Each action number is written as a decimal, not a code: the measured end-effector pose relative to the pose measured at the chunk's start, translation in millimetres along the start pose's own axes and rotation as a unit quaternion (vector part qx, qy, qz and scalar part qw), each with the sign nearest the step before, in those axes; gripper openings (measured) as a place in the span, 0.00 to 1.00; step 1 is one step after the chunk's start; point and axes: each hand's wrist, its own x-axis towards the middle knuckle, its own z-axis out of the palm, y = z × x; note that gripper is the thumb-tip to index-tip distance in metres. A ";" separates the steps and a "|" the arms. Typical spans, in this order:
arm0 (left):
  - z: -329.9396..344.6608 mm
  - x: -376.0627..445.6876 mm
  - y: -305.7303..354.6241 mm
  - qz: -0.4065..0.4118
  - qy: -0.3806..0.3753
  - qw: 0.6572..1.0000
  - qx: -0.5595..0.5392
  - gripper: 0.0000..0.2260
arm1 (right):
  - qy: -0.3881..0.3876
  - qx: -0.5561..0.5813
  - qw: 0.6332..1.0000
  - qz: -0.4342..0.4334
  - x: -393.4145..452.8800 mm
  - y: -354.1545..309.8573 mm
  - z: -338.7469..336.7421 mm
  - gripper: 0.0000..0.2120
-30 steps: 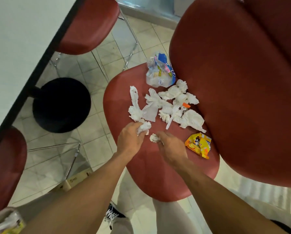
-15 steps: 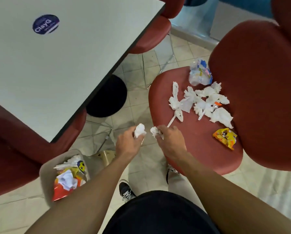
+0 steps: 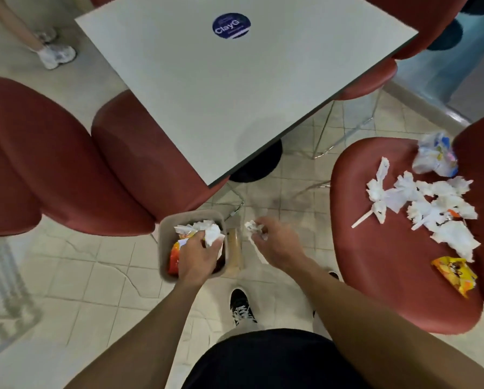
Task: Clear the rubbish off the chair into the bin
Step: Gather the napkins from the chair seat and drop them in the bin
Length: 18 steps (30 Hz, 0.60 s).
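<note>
A white table [image 3: 235, 88] with a round blue sticker [image 3: 231, 25] fills the upper middle, with red chairs set round it. The chair [image 3: 381, 262] on the right carries the rubbish. On its seat lies a spread of crumpled white tissues [image 3: 431, 209], some touching and overlapping, with a thin white stick [image 3: 362, 220] poking out at the near-left edge of the pile. A crumpled clear bag [image 3: 434, 157] with blue and yellow print sits at the far edge of the seat, just beyond the tissues. A yellow wrapper [image 3: 455, 275] lies apart from the pile, nearer the person.

The bin [image 3: 165, 242], a small beige tub, stands on the tiled floor between the left chair and the person's feet, already holding paper and an orange wrapper [image 3: 175, 255]. The left hand [image 3: 200, 256] hangs over the bin's opening, fingers curled round a white tissue wad [image 3: 212, 234]. The right hand [image 3: 277, 244] is just right of the bin, over the floor, fingers pinching a smaller wad [image 3: 253, 227]. A black shoe [image 3: 241, 306] shows below.
</note>
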 end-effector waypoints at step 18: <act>-53.9 16.7 -100.7 -0.150 -0.028 0.988 -0.011 0.21 | -0.067 -0.066 0.989 -0.117 44.2 -131.3 85.6 0.26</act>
